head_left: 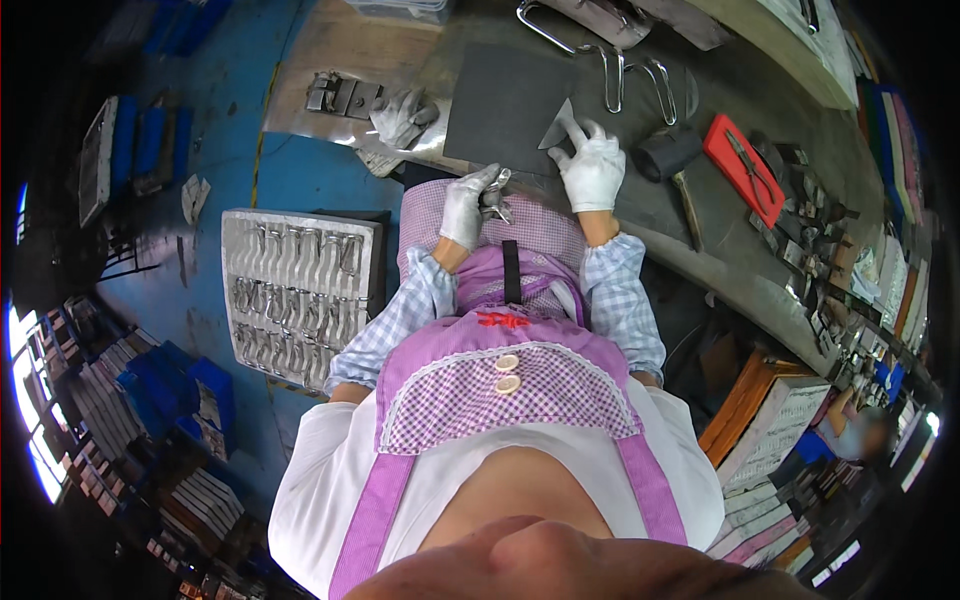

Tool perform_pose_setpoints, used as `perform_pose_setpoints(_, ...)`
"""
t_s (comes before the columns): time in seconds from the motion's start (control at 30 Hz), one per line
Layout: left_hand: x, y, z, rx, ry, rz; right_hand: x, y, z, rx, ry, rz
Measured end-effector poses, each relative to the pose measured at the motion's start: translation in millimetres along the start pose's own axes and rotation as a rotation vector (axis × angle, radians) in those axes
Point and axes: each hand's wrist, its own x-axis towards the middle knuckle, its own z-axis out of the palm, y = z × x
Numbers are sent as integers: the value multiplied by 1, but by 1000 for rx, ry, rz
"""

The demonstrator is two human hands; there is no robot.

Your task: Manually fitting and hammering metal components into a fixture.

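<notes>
My left hand (463, 212), in a white glove with greyed fingertips, holds a small shiny bent metal part (497, 196) over my lap at the table's near edge. To its right, my gloved right hand (592, 172) is over the metal-topped workbench (640, 215). Its index finger and thumb pinch a flat grey triangular piece (553, 128) with the point facing away from me. Under that piece lies a dark square mat (500, 95). A crumpled grey glove (402, 118) rests left of the mat, beside a small metal fixture (345, 96).
Bent shiny metal rods (612, 80) lie behind my right hand. Rightward are a dark cylinder (668, 153), a hammer-like handle (690, 210) and pliers on a red tray (745, 170). A pale tray (295, 290) of several shiny metal parts stands at my left. Another person (850, 425) is far right.
</notes>
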Motion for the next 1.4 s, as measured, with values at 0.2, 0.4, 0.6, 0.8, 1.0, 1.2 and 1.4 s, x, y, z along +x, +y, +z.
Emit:
perform_pose_setpoints(0.2, 5, -1, -6, 26, 72, -75, 30, 27, 8, 55, -79, -333)
perform_pose_setpoints(0.4, 0, -5, -14, 13, 45, -67, 36, 33, 1, 59, -179, -223)
perform_pose_setpoints(0.6, -6, -8, -7, -36, 4, 24, 8, 36, 15, 166, -257, 11)
perform_pose_setpoints(0.8, -6, -9, -24, 30, -39, 105, -55, -33, -41, 1172, -372, 100)
perform_pose_setpoints(1.0, -21, 3, -1, 144, 34, 168, -71, -82, -78, 890, -256, 129)
perform_pose_setpoints(1.2, -28, -1, -5, 96, -2, 176, -76, -83, -83, 984, -314, 192)
perform_pose_setpoints(1.4, -31, 2, -8, 136, -2, 166, -71, -81, -83, 885, -344, 50)
